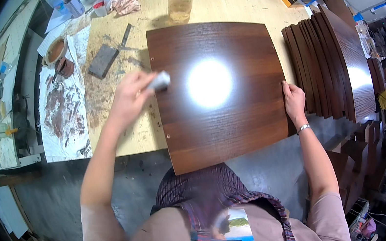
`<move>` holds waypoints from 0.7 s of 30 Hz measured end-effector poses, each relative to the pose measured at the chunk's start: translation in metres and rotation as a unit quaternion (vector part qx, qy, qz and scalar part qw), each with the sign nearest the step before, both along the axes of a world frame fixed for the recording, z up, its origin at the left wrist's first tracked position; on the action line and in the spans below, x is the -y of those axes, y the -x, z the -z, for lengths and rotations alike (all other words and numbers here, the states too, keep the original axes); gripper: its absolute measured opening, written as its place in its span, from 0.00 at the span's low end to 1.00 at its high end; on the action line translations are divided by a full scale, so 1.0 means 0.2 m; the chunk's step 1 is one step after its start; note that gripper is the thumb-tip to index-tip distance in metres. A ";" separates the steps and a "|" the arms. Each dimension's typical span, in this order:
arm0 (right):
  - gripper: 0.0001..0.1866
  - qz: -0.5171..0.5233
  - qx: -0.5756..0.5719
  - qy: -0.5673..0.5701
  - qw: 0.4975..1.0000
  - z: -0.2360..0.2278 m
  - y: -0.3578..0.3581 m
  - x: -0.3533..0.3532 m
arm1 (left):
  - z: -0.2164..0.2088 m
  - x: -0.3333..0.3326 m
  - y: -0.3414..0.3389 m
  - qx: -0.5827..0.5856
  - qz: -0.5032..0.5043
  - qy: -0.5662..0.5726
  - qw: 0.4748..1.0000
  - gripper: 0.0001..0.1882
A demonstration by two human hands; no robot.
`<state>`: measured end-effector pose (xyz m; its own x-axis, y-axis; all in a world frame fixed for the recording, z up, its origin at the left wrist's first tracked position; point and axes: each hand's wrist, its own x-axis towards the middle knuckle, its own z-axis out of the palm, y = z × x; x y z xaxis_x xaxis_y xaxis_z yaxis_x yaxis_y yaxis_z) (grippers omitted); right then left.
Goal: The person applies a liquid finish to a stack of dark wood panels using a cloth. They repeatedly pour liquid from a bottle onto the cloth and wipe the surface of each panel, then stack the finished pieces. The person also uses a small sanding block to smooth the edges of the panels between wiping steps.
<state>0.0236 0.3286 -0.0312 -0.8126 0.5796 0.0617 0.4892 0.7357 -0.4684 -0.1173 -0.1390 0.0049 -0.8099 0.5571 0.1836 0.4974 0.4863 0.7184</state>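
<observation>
A dark brown wood-grain panel (224, 131) lies on the workbench, its near edge jutting out toward my body. Small holes show near its left and right edges, and a bright reflection covers its middle. My left hand (131, 97), slightly blurred, is closed around a small pale grey-white pad (160, 80) at the panel's left edge; whether the pad is cloth or sponge I cannot tell. At the opposite edge, my right hand (294, 99) grips the panel between thumb and fingers, some of which are hidden beneath it.
A stack of brown panels (316, 64) stands on the right. Left of the panel are a dark flat block with a handle (104, 60), a stained white cloth (65, 118) and a bowl of brown material (56, 51). A jar of yellowish liquid (180, 1) sits behind.
</observation>
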 end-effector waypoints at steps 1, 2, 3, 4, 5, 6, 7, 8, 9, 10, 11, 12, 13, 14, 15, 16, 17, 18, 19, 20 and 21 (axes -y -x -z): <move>0.29 -0.008 -0.010 0.006 1.000 0.01 0.01 0.00 | 0.03 -0.01 0.02 0.018 0.006 -0.056 0.998 0.21; 0.29 -0.003 0.004 0.019 1.000 -0.01 0.01 0.00 | 0.03 -0.01 -0.03 -0.042 0.017 -0.013 0.999 0.21; 0.29 0.001 0.004 0.020 1.000 -0.01 0.00 -0.01 | 0.03 0.01 -0.11 -0.103 0.031 0.032 0.994 0.22; 0.30 0.002 0.004 0.021 1.000 0.00 0.00 -0.02 | 0.04 0.04 -0.26 -0.100 0.042 0.031 0.994 0.23; 0.30 0.007 0.002 0.025 1.000 0.00 -0.02 -0.04 | 0.04 0.07 -0.45 -0.098 0.057 0.033 0.993 0.24; 0.30 0.006 0.004 0.031 1.000 0.00 -0.03 -0.05 | 0.02 0.10 -0.63 -0.053 0.071 0.017 0.996 0.24; 0.30 0.007 0.010 0.035 0.999 0.00 -0.03 -0.07 | 0.01 0.12 -0.77 -0.004 0.087 -0.001 0.996 0.24; 0.30 -0.001 0.010 0.040 0.999 0.00 -0.03 -0.06 | -0.04 0.13 -0.90 0.033 0.078 0.010 0.996 0.24; 0.30 -0.005 -0.003 0.047 0.999 0.00 -0.02 -0.06 | -0.07 0.13 -0.99 0.069 0.070 0.020 0.995 0.25; 0.30 -0.007 -0.015 0.053 0.998 -0.01 -0.02 -0.05 | -0.08 0.11 -0.99 0.028 0.041 0.018 0.999 0.24; 0.30 -0.014 -0.030 0.060 0.998 -0.01 -0.02 -0.04 | -0.07 0.11 -0.98 -0.004 0.007 0.006 1.000 0.23; 0.30 -0.022 -0.032 0.068 0.997 -0.01 -0.02 -0.05 | -0.06 0.09 -0.94 -0.009 -0.052 0.011 0.999 0.23; 0.30 -0.027 -0.026 0.073 0.997 0.00 -0.01 -0.05 | -0.07 0.06 -0.92 -0.016 -0.114 0.016 0.993 0.22; 0.30 -0.033 -0.019 0.075 0.996 0.00 -0.01 -0.05 | -0.06 0.04 -0.88 -0.010 -0.134 0.012 0.991 0.22; 0.30 -0.039 -0.010 0.078 0.996 0.00 0.00 -0.06 | -0.06 0.01 -0.89 -0.003 -0.155 0.010 0.988 0.21; 0.30 -0.046 -0.009 0.076 0.996 0.02 0.00 -0.06 | -0.03 0.00 -0.96 0.010 -0.167 0.015 0.986 0.21; 0.31 -0.059 -0.022 0.090 0.994 0.04 0.01 -0.07 | -0.04 -0.01 -1.05 0.005 -0.174 0.040 0.984 0.21; 0.31 -0.063 -0.036 0.101 0.992 0.06 0.00 -0.10 | -0.05 -0.01 -1.17 -0.001 -0.172 0.062 0.983 0.21; 0.31 -0.069 -0.048 0.115 0.990 0.08 -0.02 -0.12 | -0.06 -0.03 -1.30 -0.004 -0.172 0.088 0.981 0.22; 0.30 -0.069 -0.012 0.110 0.991 0.09 -0.01 -0.13 | -0.07 -0.06 -1.41 -0.001 -0.183 0.072 0.981 0.22; 0.29 -0.081 -0.024 0.120 0.989 0.09 -0.02 -0.12 | -0.07 -0.12 -1.45 -0.020 -0.250 0.051 0.967 0.22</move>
<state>0.0268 0.3536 -0.0483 -0.8952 0.4451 -0.0221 0.3478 0.6667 -0.6592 0.1723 -0.1156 0.0187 -0.9761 0.1148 0.1847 0.2079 0.7407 0.6389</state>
